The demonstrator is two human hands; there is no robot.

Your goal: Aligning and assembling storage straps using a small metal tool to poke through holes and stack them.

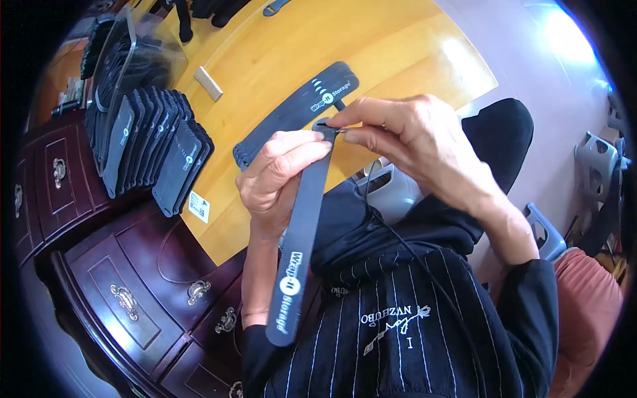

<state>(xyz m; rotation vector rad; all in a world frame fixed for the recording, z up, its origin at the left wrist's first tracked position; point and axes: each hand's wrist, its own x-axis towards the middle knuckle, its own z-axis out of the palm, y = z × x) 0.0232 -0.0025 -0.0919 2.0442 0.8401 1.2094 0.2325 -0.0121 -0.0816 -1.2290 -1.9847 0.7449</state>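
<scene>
Fingers (298, 158) closed on both hands. Yellow table (411, 40) beyond, dark stacks (121, 149) along its left side, flat pile (285, 119) on it. Left hand (275, 174) grips a strap (308, 212) over the lap; I see right hand (428, 136) pinching a small dark bit (339, 132) at its top end.

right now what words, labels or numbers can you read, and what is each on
I won't copy wording:
Long grey held strap: readable white lettering
Grey straps on yellow wooden table: readable white lettering
Upright grey bundles: white lettering, mostly too small
Black pinstriped apron: inverted white lettering
White rectangular sticker: too small to read
</scene>
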